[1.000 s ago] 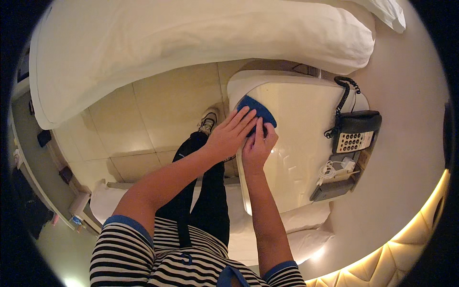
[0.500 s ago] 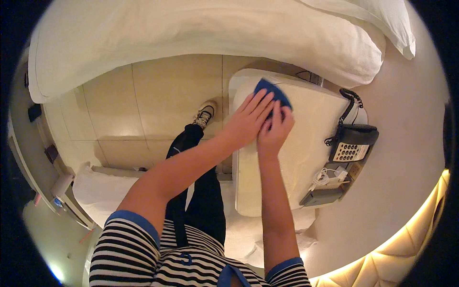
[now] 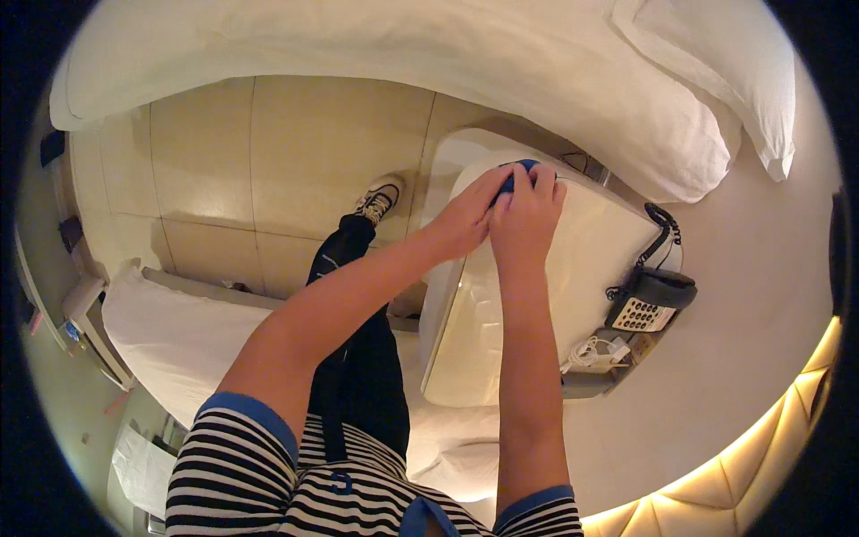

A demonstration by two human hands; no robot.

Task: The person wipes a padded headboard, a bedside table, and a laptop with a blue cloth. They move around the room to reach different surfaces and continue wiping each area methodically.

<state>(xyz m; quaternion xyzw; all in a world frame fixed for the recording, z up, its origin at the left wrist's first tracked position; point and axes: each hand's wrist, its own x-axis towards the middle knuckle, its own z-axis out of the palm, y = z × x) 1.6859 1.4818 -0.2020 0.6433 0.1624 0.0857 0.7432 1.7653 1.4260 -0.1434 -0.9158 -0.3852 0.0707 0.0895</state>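
Note:
A blue cloth (image 3: 519, 172) lies at the far edge of a glossy cream nightstand top (image 3: 573, 268), mostly covered by my hands. My left hand (image 3: 465, 215) and my right hand (image 3: 526, 213) press side by side on the cloth, fingers curled over it, so only a small blue strip shows above my fingertips. Both forearms reach out from the lower edge, in short striped sleeves with blue cuffs.
A dark corded telephone (image 3: 649, 300) and a bundled white cable (image 3: 595, 351) sit at the nightstand's right end. A white bed with a pillow (image 3: 716, 72) runs across the top, another white bed (image 3: 179, 331) lies at lower left. My shoe (image 3: 380, 201) stands on beige floor tiles.
Both hands have slid the blue cloth across the nightstand top toward its far edge, and more of the cloth is now covered by my fingers.

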